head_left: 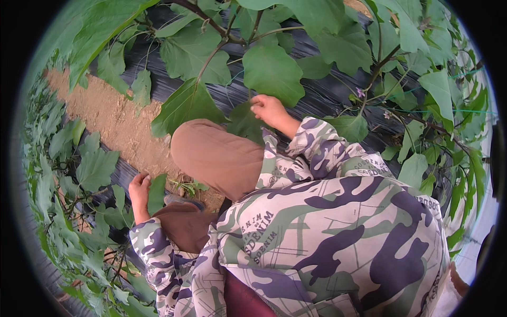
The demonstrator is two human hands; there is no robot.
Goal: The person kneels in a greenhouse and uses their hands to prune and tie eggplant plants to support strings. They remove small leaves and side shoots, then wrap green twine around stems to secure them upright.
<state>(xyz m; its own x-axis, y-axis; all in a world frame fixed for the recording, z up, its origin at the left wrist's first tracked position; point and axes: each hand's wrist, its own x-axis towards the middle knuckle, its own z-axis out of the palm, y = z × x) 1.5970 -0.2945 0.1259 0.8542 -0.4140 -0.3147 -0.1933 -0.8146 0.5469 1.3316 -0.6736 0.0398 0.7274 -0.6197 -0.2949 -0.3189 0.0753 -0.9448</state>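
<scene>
My right hand (270, 112) reaches out past my knee among broad green leaves, thumb and fingertips closed together. They pinch the top of a dark green leaf (244, 122), which hangs below and beside the fingers. A large leaf (273, 74) spreads just above this hand. On the left, lower down, my left hand (140, 191) is curled beside my shin, fingers closed. A green leaf (157, 193) lies right against it; whether the fingers grip that leaf or something else is hidden.
Eggplant plants with purple flowers (360, 93) and branching stems (228, 37) rise ahead and right. Black plastic film (158, 100) covers the bed. A bare soil path (124, 119) runs between rows, with more plants (95, 164) at left. Green strings (449, 111) cross at right.
</scene>
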